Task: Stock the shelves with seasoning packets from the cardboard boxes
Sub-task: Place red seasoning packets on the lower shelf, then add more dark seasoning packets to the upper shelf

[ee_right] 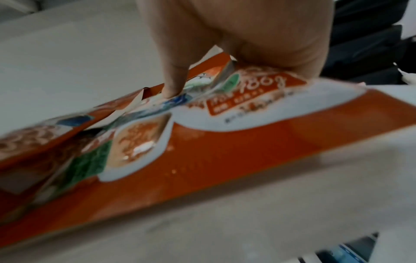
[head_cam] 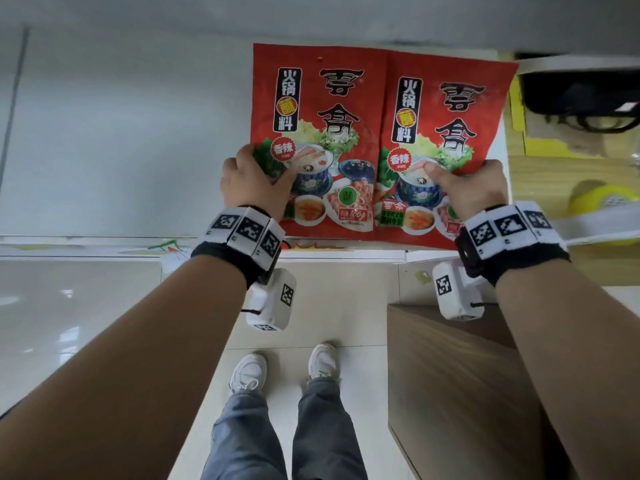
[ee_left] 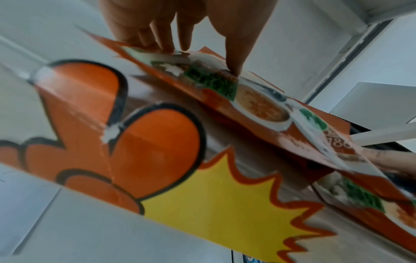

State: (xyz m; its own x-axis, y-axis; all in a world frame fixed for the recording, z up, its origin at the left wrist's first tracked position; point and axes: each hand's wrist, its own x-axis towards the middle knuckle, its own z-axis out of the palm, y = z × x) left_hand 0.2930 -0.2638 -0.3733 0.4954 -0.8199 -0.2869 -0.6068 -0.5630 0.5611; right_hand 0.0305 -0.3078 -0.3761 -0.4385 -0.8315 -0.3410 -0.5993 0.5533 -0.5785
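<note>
Placing now: I hold two red seasoning packets side by side over the white shelf (head_cam: 104, 133), upper centre of the head view.
Left hand (head_cam: 254, 180): thumb on the face and fingers curled under the lower left corner of the left packet (head_cam: 317, 133); the left wrist view confirms the pinch.
Right hand (head_cam: 469, 188): clamped on the lower part of the right packet (head_cam: 446, 140), thumb on top.
Packet relation: inner edges overlapping slightly; whether they rest flat on the shelf I cannot tell.
Done so far: no other packets visible on this shelf.
Remaining: in my judgement, nearly all; release these two, then return to the cardboard box (head_cam: 467, 393) at lower right, contents hidden.
Shelf edge: an orange and yellow label (ee_left: 202, 204) shows in the left wrist view.
</note>
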